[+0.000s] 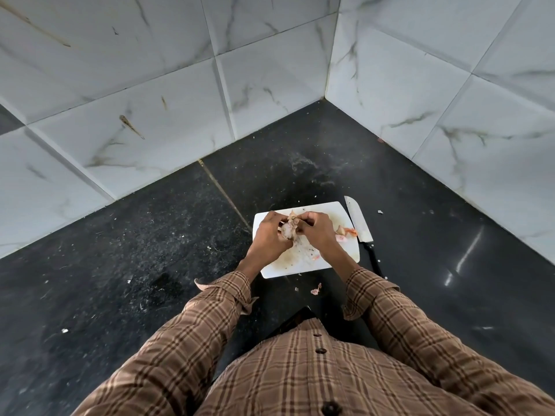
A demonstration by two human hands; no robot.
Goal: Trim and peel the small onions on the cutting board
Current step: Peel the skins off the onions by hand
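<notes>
At the frame centre, above the cutting board [271, 267], the left hand [270, 238] grips a small onion [289, 232] while the right hand [315, 232] pinches its skin. The moist bulb may slip out; the knife [359, 223] lies right of the board.

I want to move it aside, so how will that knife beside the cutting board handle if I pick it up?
The knife looks rigid with a broad blade, probably blade-heavy. It lies flat on the counter, unlikely to roll. Its dark handle could be slippery with onion juice.
</notes>
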